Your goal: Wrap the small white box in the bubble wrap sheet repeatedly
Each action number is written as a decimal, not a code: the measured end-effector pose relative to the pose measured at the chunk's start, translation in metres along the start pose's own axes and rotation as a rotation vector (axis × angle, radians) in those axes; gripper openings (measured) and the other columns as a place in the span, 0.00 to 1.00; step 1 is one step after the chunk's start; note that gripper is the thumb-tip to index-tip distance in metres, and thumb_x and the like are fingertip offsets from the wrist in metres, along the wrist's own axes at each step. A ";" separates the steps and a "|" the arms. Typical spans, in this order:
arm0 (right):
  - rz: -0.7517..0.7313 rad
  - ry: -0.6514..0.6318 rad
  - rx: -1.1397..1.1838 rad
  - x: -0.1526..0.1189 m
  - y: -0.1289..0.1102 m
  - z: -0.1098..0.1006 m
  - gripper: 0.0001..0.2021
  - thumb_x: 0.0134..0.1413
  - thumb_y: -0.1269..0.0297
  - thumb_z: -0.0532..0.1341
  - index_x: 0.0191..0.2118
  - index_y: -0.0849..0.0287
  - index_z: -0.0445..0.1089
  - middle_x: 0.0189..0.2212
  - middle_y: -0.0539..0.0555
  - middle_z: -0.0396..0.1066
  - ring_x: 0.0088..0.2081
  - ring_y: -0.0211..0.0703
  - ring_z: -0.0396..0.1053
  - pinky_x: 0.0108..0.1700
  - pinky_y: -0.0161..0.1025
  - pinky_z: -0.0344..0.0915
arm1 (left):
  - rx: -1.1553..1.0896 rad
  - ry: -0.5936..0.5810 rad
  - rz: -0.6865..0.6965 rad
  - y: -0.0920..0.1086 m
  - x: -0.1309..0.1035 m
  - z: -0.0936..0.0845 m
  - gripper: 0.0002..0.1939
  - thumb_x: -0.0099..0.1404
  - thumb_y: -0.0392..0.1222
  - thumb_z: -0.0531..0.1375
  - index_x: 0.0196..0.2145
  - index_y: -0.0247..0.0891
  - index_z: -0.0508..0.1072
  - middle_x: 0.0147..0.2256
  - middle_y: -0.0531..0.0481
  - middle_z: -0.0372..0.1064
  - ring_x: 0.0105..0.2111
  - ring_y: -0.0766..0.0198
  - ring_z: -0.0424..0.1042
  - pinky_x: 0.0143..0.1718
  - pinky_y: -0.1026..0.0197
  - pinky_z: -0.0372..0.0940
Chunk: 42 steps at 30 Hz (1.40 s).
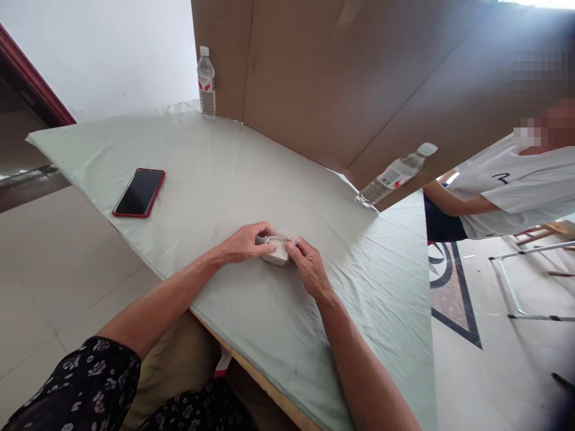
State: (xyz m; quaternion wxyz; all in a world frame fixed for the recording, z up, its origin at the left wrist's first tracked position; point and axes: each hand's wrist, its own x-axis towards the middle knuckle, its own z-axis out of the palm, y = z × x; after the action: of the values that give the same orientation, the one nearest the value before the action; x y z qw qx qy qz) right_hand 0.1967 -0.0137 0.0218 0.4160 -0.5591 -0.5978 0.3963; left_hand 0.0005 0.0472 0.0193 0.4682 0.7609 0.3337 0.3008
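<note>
A small whitish box-like thing [277,251] rests at the middle of the cloth-covered table, its exact kind too small to make out. Thin clear plastic film [286,235] shows along its far edge. My left hand [247,243] grips it from the left, thumb on its near top and fingers curled behind. From the right, my right hand [309,266] pinches the film and the box's right corner between thumb and fingers. Parts of the fingertips are hidden behind the film and the box.
A phone in a red case [139,193] lies to the left. Tall brown cardboard panels [305,78] stand at the back, with one water bottle [206,84] at the left and another water bottle [395,175] at the right. Beyond the table's right edge is a person in a white shirt [516,179].
</note>
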 end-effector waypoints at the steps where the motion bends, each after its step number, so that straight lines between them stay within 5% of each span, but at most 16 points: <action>1: 0.007 0.009 -0.034 -0.001 0.000 0.001 0.17 0.62 0.49 0.56 0.43 0.56 0.74 0.35 0.51 0.75 0.38 0.44 0.70 0.42 0.38 0.66 | -0.055 -0.031 -0.028 0.001 0.000 -0.001 0.13 0.60 0.44 0.60 0.41 0.36 0.72 0.35 0.50 0.73 0.35 0.63 0.71 0.38 0.61 0.67; 7: -0.020 0.083 -0.219 0.002 0.005 0.003 0.20 0.63 0.46 0.53 0.27 0.54 0.66 0.24 0.50 0.66 0.30 0.43 0.63 0.34 0.37 0.60 | -0.159 -0.025 -0.100 -0.002 0.004 0.006 0.13 0.60 0.47 0.60 0.38 0.36 0.71 0.31 0.54 0.68 0.30 0.67 0.65 0.32 0.64 0.62; 10: -0.037 0.018 -0.130 0.002 0.006 0.001 0.19 0.62 0.45 0.53 0.37 0.55 0.72 0.33 0.52 0.73 0.36 0.45 0.68 0.38 0.38 0.64 | -0.160 0.007 -0.122 -0.002 0.005 0.010 0.12 0.60 0.47 0.60 0.37 0.35 0.71 0.30 0.54 0.68 0.29 0.67 0.65 0.31 0.65 0.60; 14: -0.055 -0.045 -0.074 -0.002 0.005 0.000 0.27 0.49 0.48 0.67 0.53 0.55 0.69 0.46 0.55 0.75 0.45 0.49 0.71 0.47 0.42 0.67 | -0.137 0.040 -0.132 -0.001 0.005 0.010 0.12 0.60 0.45 0.59 0.38 0.35 0.72 0.31 0.54 0.69 0.30 0.67 0.65 0.32 0.64 0.60; 18: 0.004 0.002 -0.042 -0.004 0.004 0.004 0.23 0.47 0.50 0.68 0.48 0.55 0.71 0.41 0.53 0.76 0.42 0.48 0.72 0.46 0.42 0.67 | -0.279 -0.012 -0.167 0.000 0.003 0.004 0.15 0.59 0.47 0.62 0.40 0.35 0.72 0.33 0.51 0.72 0.33 0.65 0.70 0.35 0.63 0.63; 22: 0.054 -0.010 -0.014 -0.004 0.004 0.008 0.20 0.50 0.48 0.65 0.44 0.56 0.73 0.36 0.53 0.76 0.38 0.46 0.72 0.41 0.41 0.68 | -0.492 -0.156 -0.199 0.001 0.000 0.000 0.26 0.56 0.44 0.65 0.52 0.37 0.69 0.44 0.44 0.75 0.42 0.59 0.75 0.42 0.58 0.68; 27: -0.019 0.092 -0.164 -0.001 0.007 0.007 0.20 0.52 0.47 0.63 0.44 0.56 0.75 0.42 0.57 0.77 0.42 0.49 0.72 0.45 0.44 0.68 | -0.527 -0.110 -0.309 0.001 0.001 0.001 0.44 0.54 0.39 0.66 0.66 0.35 0.55 0.54 0.37 0.71 0.53 0.52 0.72 0.53 0.52 0.66; 34: 0.044 0.115 0.008 0.003 0.016 0.007 0.32 0.48 0.45 0.66 0.55 0.59 0.70 0.43 0.57 0.77 0.42 0.49 0.73 0.46 0.45 0.69 | -0.593 -0.109 -0.310 -0.004 0.003 0.004 0.47 0.56 0.40 0.66 0.69 0.32 0.52 0.58 0.33 0.68 0.57 0.48 0.69 0.58 0.48 0.62; 42: 0.153 0.118 0.136 0.022 0.004 -0.003 0.23 0.51 0.41 0.61 0.38 0.57 0.78 0.32 0.51 0.74 0.33 0.42 0.67 0.36 0.39 0.63 | -0.631 -0.110 -0.336 -0.001 0.004 0.005 0.50 0.53 0.38 0.68 0.69 0.30 0.51 0.58 0.32 0.67 0.56 0.47 0.69 0.58 0.49 0.62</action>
State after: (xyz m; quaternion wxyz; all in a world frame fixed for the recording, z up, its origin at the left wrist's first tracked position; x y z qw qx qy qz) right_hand 0.2007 0.0086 0.0203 0.4562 -0.5957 -0.4996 0.4328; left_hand 0.0066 0.0484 0.0168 0.7403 0.5284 0.3190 0.2662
